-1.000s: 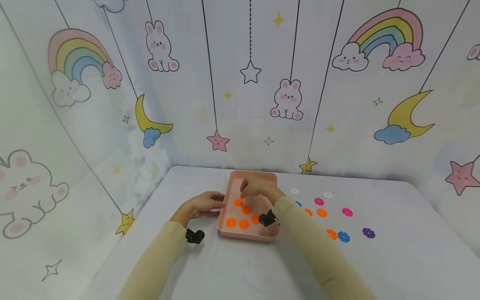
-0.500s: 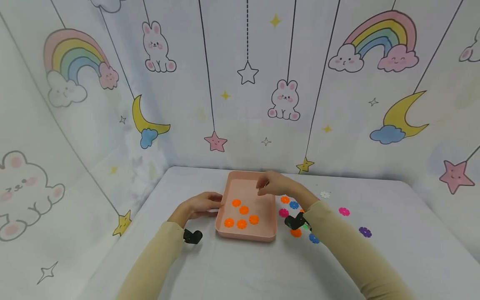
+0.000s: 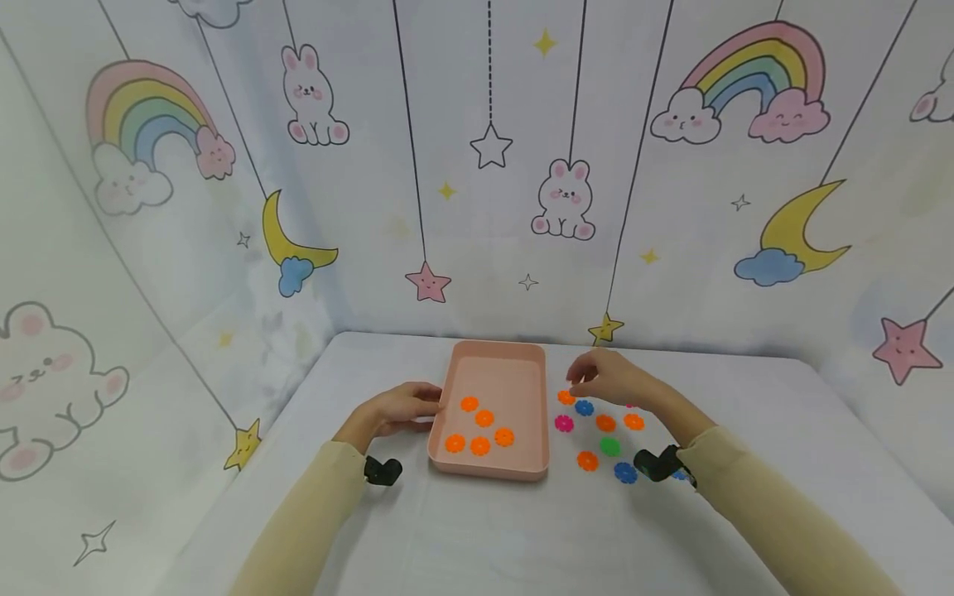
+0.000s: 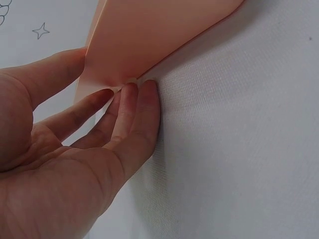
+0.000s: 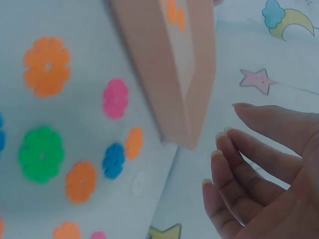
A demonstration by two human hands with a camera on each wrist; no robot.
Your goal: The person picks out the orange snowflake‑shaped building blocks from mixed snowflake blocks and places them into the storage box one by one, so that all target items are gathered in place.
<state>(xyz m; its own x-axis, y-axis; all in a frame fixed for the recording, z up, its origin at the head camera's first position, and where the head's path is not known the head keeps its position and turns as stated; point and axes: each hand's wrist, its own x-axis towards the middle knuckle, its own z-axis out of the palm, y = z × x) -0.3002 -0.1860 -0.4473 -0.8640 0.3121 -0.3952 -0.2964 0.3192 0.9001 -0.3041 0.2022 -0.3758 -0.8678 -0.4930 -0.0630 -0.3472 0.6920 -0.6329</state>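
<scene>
A shallow pink tray [image 3: 488, 476] lies on the white-covered table with several orange flower-shaped discs [image 3: 484, 418] in its nearer part. At its left side my left hand [image 3: 402, 406] touches the outer wall. The left wrist view shows the thumb [image 4: 60, 72] at the rim and the other fingertips low against the wall. My right hand [image 3: 614, 381] hovers just right of the tray, over an orange disc [image 3: 566, 397] and a blue disc [image 3: 585, 408]. Seen from the right wrist, nothing sits between its thumb [image 5: 269, 122] and loosely bent fingers.
Loose flower-shaped discs are scattered right of the tray, among them a pink one [image 3: 564, 424], a green one [image 3: 609, 447] and a blue one [image 3: 625, 473]. The right forearm [image 3: 775, 505] covers part of that area. A patterned cloth [image 3: 492, 232] hangs behind the table.
My right hand has moved from over the tray, out across its right rim, to above the loose discs. The left hand stays at the tray's left side.
</scene>
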